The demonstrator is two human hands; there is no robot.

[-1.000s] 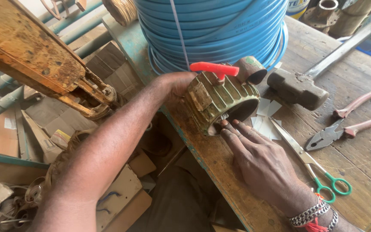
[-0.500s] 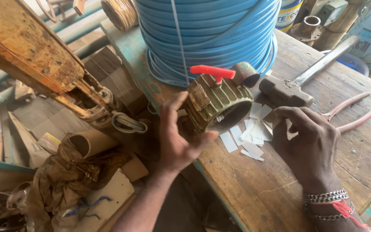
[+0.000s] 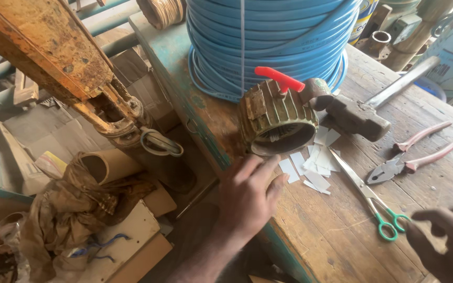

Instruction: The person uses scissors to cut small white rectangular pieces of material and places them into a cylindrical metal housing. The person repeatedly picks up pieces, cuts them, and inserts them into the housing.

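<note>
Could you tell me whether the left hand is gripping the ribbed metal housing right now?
No, the left hand lies open on the bench edge, apart from the ribbed metal housing.

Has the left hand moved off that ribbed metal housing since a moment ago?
Yes. The left hand has let go of the ribbed metal housing and pulled back toward the bench edge, now resting just short of it.

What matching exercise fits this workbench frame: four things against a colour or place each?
Things:
1. scissors
2. pliers
3. hose coil
4. paper slips

Descriptions:
A. blue, standing behind the ribbed motor housing
B. white, scattered in front of the housing
C. green finger loops
D. pink handles, lying far right on the wooden bench

Pairs: 1-C, 2-D, 3-A, 4-B
</note>
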